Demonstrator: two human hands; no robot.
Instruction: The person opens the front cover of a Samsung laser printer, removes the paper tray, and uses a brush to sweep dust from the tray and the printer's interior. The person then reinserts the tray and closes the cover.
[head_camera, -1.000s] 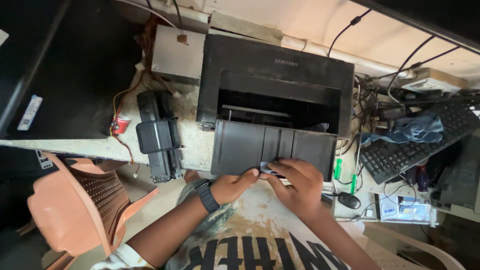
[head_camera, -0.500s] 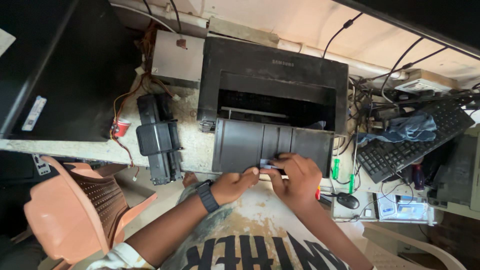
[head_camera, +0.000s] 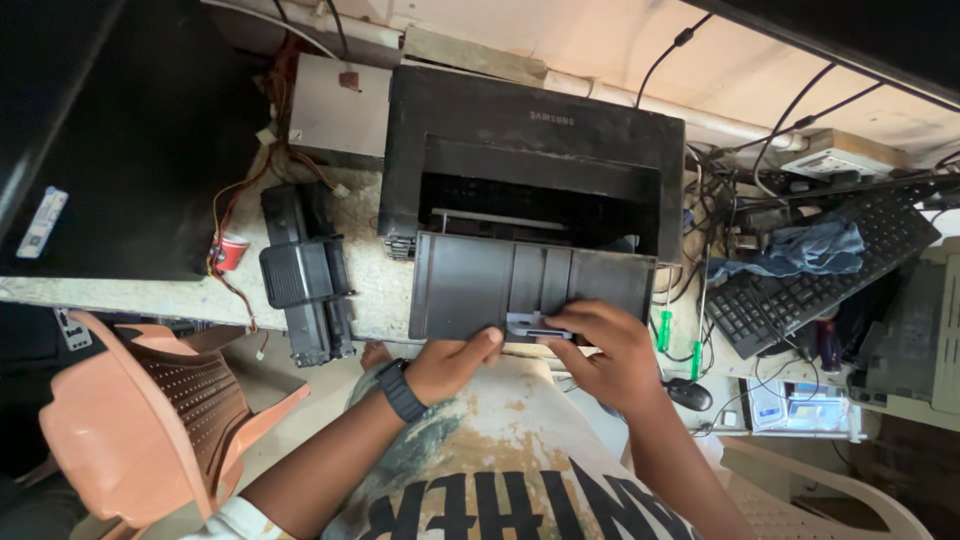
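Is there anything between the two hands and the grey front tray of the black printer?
Nothing visible. The left hand touches the near edge of the open grey plastic front tray, and the right hand rests on its small pale slider.

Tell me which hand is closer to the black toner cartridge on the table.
Left. The left hand grips the printer tray's front edge, right of the toner cartridge. The right hand is farther right.

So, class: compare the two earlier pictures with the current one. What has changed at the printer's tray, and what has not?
Very little. The right hand has edged slightly left along the front edge of the grey tray, fingers at the small light slider. The left hand still grips that edge. Printer and toner cartridge stayed put.
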